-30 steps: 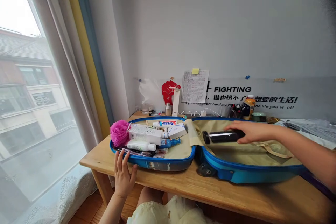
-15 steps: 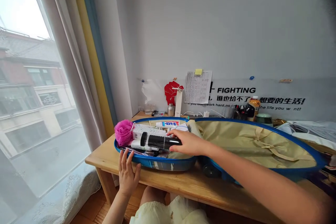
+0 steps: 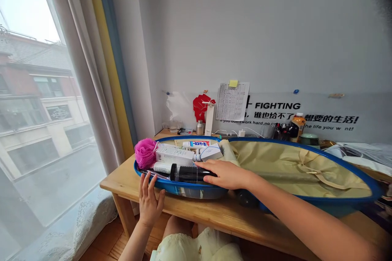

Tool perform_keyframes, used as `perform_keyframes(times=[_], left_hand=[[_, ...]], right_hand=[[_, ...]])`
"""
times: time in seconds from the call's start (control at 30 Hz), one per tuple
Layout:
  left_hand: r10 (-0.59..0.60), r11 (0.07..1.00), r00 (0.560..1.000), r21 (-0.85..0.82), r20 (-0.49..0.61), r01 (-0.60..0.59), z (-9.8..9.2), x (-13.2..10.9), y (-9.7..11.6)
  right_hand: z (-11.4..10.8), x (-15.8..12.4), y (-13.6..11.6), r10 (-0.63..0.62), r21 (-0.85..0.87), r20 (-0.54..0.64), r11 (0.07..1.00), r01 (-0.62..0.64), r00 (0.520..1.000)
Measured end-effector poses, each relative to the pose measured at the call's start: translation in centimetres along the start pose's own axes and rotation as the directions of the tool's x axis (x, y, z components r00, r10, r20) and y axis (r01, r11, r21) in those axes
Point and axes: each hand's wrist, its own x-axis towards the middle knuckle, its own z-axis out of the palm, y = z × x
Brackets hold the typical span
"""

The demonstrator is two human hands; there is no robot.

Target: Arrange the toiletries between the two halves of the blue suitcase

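A blue suitcase point(image 3: 199, 191) lies opened out on the wooden desk, its left half packed. My right hand point(image 3: 226, 174) has its fingers around the right end of a black bottle point(image 3: 191, 173), which lies along the near side of that half. Against the near left rim rest the fingertips of my left hand point(image 3: 150, 200), fingers apart, holding nothing. A pink bath puff point(image 3: 145, 153) sits in the left corner. Behind the bottle are a white tube point(image 3: 163, 167), a long white box point(image 3: 175, 155), a toothpaste tube point(image 3: 196, 144) and another white carton point(image 3: 212, 151).
The suitcase's right half point(image 3: 269, 159) shows beige lining with straps point(image 3: 318, 175). Along the wall stand a small metallic bottle point(image 3: 200, 127), a tall white box point(image 3: 209, 120), a charger point(image 3: 241, 133) and an orange drink bottle point(image 3: 297, 127). A curtain point(image 3: 92, 69) hangs at left.
The black bottle has moved right and down, settling lower against the near rim, and my right hand went with it. The white carton behind now shows more. My left hand stays at the rim.
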Motion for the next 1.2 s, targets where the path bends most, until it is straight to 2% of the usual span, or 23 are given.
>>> perform_keyframes(times=[0.2,0.3,0.43,0.53,0.63,0.73,0.83,0.93,1.03,1.2], left_hand=[[-0.006,1.000,1.000,0.003,0.007,0.006,-0.1,0.0,-0.1],[-0.005,1.000,1.000,0.004,0.012,0.005,-0.1,0.0,-0.1],[-0.005,1.000,1.000,0.006,0.010,0.004,0.0,-0.1,-0.1],[-0.002,1.000,1.000,-0.007,0.012,0.002,-0.1,0.0,-0.2],[0.004,0.999,1.000,-0.042,-0.021,-0.005,-0.3,0.5,0.1],[0.034,0.998,0.997,-0.043,-0.074,-0.037,-0.9,1.2,1.7],[0.127,0.992,0.991,-0.009,-0.050,-0.128,-1.2,1.8,4.6],[0.247,0.969,0.969,0.004,-0.003,-0.247,-0.8,2.3,8.0],[0.313,0.950,0.950,-0.014,0.004,-0.313,0.0,3.0,10.2],[0.288,0.958,0.956,-0.022,0.047,-0.287,1.0,3.8,10.8]], right_hand=[[1.1,-0.1,-0.4,-0.051,0.024,-0.079,0.998,0.053,0.996],[0.9,-1.2,-0.5,-0.057,0.090,-0.222,0.993,0.079,0.973],[0.8,-4.1,0.5,0.027,0.169,-0.425,0.984,0.050,0.905],[1.5,-7.3,2.3,0.154,0.173,-0.540,0.982,-0.070,0.827],[2.6,-11.1,4.7,0.232,0.091,-0.644,0.969,-0.229,0.729],[4.1,-15.3,7.3,0.231,-0.016,-0.739,0.933,-0.359,0.633],[5.7,-19.1,9.6,0.182,-0.100,-0.806,0.896,-0.432,0.563],[6.9,-21.4,11.1,0.148,-0.167,-0.821,0.862,-0.479,0.552],[7.5,-22.0,11.7,0.150,-0.175,-0.822,0.850,-0.496,0.549],[7.2,-20.6,11.9,0.168,-0.112,-0.829,0.885,-0.452,0.533]])
